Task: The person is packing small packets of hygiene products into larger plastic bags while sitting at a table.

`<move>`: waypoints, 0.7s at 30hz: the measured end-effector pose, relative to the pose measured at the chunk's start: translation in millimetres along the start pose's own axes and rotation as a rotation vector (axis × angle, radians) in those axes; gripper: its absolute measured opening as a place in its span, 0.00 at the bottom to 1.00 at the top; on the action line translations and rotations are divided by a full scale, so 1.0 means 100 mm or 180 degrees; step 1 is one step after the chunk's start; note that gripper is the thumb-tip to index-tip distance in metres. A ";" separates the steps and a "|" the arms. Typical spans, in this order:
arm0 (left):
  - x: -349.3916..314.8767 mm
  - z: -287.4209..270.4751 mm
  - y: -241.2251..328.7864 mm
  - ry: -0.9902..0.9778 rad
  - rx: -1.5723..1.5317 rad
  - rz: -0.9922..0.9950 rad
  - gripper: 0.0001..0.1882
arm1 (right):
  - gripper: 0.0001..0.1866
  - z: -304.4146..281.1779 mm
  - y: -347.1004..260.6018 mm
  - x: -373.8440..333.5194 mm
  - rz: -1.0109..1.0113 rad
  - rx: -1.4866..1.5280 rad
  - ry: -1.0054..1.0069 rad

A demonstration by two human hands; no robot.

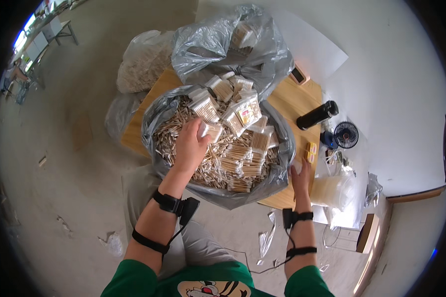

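A grey plastic bag (278,184) lies spread open, filled with loose cotton swabs (171,133) and several clear packs of swabs (243,115) on top. Over its left part, my left hand (187,148) is closed on a small bundle of cotton swabs (212,131), pinched between thumb and fingers. Beside the bag's right edge, my right hand (301,180) rests at the table edge with its fingers stretched out, holding nothing that I can see. Just beyond its fingertips is a small stack of yellow labels or cards (310,152). Unpacked bundles of swabs (238,161) lie nearest me inside the bag.
The bag sits on a wooden table (282,106). Behind it bulges another grey bag (203,47) with packs inside; a clear sack (146,62) stands at left. On the right are a black bottle (317,115), a small fan (346,134) and a stack of clear plastic bags (332,192).
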State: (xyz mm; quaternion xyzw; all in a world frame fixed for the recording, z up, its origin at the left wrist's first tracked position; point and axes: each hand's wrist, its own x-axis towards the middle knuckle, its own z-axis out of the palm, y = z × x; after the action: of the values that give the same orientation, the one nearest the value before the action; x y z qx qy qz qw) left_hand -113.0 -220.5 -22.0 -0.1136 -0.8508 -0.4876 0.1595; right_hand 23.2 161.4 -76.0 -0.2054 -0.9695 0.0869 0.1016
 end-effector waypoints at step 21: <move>-0.19 -0.18 0.17 -0.1687 -0.0870 0.0369 0.09 | 0.18 -0.32 -2.23 -0.42 0.0472 0.4219 -0.0494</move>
State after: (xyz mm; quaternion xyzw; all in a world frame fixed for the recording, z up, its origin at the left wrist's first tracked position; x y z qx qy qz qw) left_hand -87.3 -228.1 -7.4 -0.3057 -0.7814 -0.5410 -0.0573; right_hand -16.2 -52.8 -4.8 -0.1588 -0.6989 0.6851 0.1300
